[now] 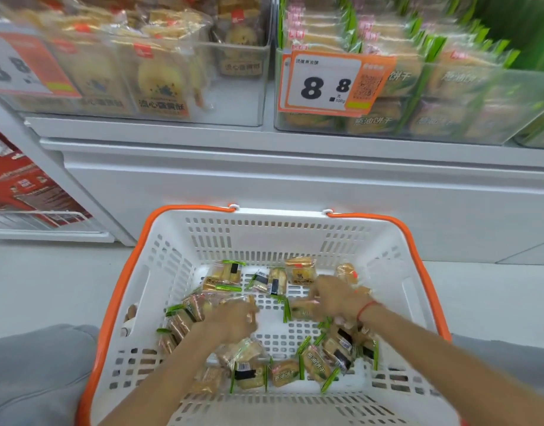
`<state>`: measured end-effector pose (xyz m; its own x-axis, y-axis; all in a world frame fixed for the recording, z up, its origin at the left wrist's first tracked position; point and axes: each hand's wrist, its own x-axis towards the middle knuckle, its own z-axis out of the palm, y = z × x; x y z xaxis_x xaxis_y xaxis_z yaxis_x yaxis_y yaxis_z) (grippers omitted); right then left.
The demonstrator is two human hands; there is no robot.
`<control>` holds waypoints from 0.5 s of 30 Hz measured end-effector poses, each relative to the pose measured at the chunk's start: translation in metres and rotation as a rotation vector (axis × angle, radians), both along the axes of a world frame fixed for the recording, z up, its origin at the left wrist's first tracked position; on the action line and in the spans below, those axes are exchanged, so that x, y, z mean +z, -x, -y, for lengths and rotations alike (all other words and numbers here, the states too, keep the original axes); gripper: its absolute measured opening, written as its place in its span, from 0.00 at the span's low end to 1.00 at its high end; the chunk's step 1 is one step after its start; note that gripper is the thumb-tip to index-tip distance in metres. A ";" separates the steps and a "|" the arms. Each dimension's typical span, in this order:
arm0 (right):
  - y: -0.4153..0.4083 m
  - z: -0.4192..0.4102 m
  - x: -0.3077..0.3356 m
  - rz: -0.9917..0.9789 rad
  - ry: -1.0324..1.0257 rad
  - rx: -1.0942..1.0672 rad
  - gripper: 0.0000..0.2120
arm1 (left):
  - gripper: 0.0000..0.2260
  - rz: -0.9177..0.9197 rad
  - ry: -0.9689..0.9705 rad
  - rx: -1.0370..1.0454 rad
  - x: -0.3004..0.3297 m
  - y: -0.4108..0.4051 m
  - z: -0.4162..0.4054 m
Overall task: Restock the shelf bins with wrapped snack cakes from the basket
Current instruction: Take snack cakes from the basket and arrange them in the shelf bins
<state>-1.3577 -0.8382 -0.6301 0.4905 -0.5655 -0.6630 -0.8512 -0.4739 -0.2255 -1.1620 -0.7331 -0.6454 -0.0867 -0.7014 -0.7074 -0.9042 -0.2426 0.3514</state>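
Note:
A white basket [264, 238] with orange handles sits in front of me, holding several wrapped snack cakes [283, 373] with green-edged or clear wrappers. Both my hands are down inside it. My left hand [234, 322] is curled over a bunch of green-edged packets [187, 312] at the basket's left side. My right hand [335, 298] reaches toward the middle, fingers bent onto a green-edged packet [298, 312]. Motion blur hides the exact grip of both hands. Above, clear shelf bins hold yellow cakes [160, 84] on the left and green-wrapped cakes [424, 87] on the right.
An orange price tag [326, 84] reading 8.8 hangs on the right bin, another on the left bin [22, 66]. A white shelf base [295, 186] stands behind the basket. Red boxes [22, 186] sit on a low shelf at the left. My grey-clad knees flank the basket.

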 end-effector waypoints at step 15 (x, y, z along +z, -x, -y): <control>0.042 0.051 0.254 0.844 -0.168 -0.392 0.22 | 0.11 -0.942 0.756 0.552 0.199 0.062 0.065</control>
<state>-1.3992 -0.8895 -0.3763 0.6410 -0.7209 -0.2636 -0.4673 -0.0941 -0.8791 -1.2241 -0.7978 -0.4464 0.0960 -0.9945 0.0424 -0.0891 0.0339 0.9954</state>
